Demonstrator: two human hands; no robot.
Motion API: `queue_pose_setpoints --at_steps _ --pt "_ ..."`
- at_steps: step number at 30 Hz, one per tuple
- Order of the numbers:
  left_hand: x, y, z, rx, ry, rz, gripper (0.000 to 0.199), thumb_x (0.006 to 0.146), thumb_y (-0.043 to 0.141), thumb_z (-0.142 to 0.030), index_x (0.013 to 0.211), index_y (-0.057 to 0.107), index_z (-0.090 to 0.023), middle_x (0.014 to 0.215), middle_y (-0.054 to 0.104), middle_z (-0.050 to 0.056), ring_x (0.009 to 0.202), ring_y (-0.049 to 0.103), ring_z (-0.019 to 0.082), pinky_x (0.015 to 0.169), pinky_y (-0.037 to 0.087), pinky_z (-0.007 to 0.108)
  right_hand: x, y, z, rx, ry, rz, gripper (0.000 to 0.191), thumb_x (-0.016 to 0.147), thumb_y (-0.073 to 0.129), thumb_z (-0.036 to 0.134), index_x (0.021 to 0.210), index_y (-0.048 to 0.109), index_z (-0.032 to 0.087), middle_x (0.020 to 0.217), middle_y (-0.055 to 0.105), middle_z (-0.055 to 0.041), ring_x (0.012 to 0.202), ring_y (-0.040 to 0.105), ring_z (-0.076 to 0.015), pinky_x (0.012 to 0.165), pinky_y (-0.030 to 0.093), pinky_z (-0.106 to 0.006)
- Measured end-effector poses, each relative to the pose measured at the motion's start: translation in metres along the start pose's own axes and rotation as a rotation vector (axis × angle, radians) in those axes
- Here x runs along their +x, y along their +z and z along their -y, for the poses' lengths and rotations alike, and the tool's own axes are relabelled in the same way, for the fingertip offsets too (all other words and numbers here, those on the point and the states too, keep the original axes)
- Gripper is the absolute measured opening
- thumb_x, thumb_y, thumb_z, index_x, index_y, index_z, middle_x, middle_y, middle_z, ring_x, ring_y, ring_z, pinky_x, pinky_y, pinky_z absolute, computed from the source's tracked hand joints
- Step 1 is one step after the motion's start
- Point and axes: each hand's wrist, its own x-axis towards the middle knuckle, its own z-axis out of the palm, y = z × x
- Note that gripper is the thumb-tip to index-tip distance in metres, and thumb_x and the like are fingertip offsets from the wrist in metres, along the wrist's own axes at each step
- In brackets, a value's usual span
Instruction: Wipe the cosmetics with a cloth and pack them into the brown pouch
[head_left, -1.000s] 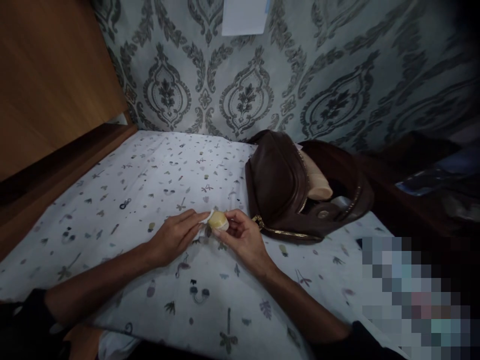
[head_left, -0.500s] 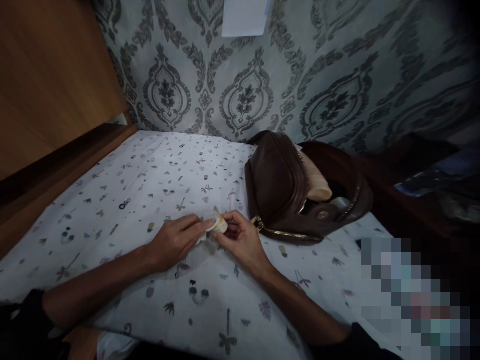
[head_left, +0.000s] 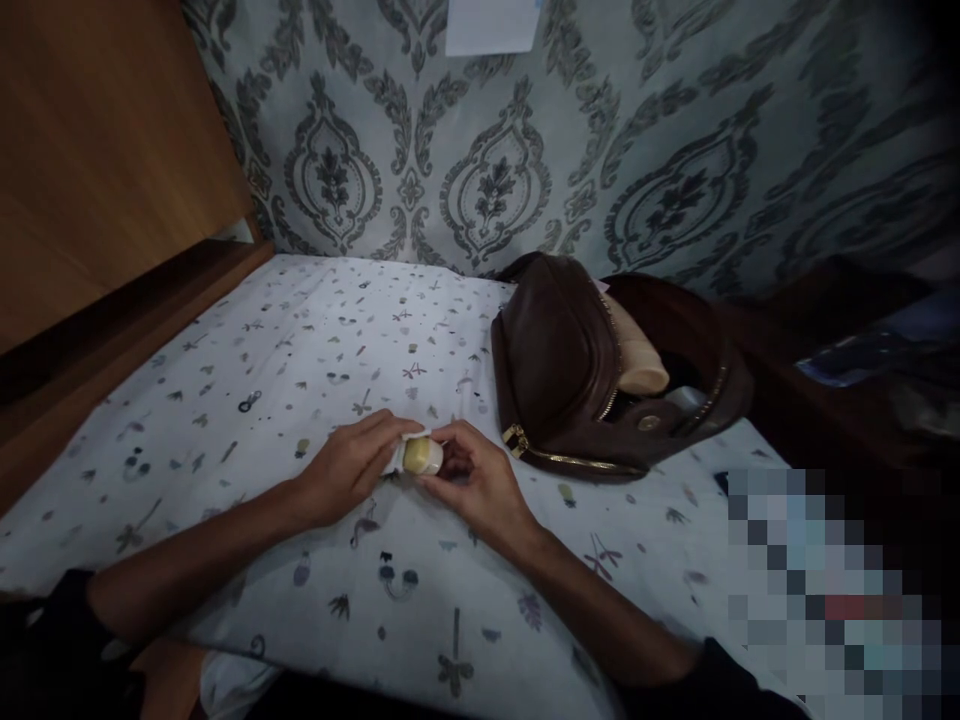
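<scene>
Between the fingertips of my right hand (head_left: 484, 475) is a small round jar-like thing (head_left: 417, 456), whitish at the side, its yellowish end turned toward my left. My left hand (head_left: 349, 465) pinches a thin white tissue-like piece (head_left: 396, 458) against the far and left side of it. Both hands are just above a white patterned sheet (head_left: 247, 560). The left thumb is mostly hidden, and I cannot make out any lettering on the round thing.
Close to the right hand stands a dark brown handbag (head_left: 555, 350), unzipped, with a beige roll-shaped item (head_left: 641, 370) poking out. A wooden cabinet (head_left: 112, 150) borders the left side. Behind is a patterned wall (head_left: 405, 150) with a white paper (head_left: 491, 25). A pixelated patch covers the lower right.
The round thing has turned, so its yellowish end shows more. My left fingers have shifted from its front edge to its far left side, with the white piece. The view has tilted slightly.
</scene>
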Motion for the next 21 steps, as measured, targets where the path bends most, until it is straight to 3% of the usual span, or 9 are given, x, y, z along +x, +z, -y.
queue_pose_setpoints --at_steps 5,11,16,21 --pt "0.005 -0.001 -0.003 -0.279 -0.289 0.061 0.033 0.099 0.041 -0.035 0.112 0.064 -0.015 0.097 0.068 0.005 0.088 0.061 0.018 0.079 0.045 0.026 -0.001 0.000 -0.002 0.063 0.030 -0.047 0.031 0.069 0.077 0.027 0.094 0.059 0.022 0.082 0.063 0.0000 0.069 0.059 -0.0147 0.061 0.050 -0.026" --pt "0.007 -0.002 -0.008 -0.547 -0.491 0.130 0.039 0.093 0.048 -0.047 0.103 0.066 -0.014 0.080 0.063 0.001 0.068 0.052 0.013 0.060 0.040 0.022 -0.002 -0.003 0.002 -0.089 -0.076 -0.103 0.038 0.073 0.079 0.035 0.105 0.063 0.023 0.091 0.059 -0.0021 0.073 0.057 -0.0158 0.062 0.049 -0.028" --pt "0.006 0.000 -0.014 -0.569 -0.479 0.163 0.036 0.093 0.049 -0.047 0.095 0.064 -0.014 0.074 0.057 -0.001 0.060 0.045 0.010 0.052 0.035 0.020 0.000 -0.005 0.002 -0.138 -0.095 -0.118 0.050 0.075 0.080 0.039 0.121 0.066 0.029 0.086 0.050 -0.0015 0.076 0.052 -0.0174 0.065 0.051 -0.029" --pt "0.005 0.002 -0.015 -0.518 -0.438 0.105 0.031 0.094 0.050 -0.041 0.098 0.066 -0.015 0.074 0.062 0.000 0.067 0.052 0.013 0.058 0.041 0.021 -0.001 -0.005 0.001 -0.023 -0.035 -0.059 0.060 0.074 0.080 0.036 0.131 0.061 0.032 0.099 0.047 -0.0039 0.089 0.053 -0.0194 0.074 0.055 -0.032"
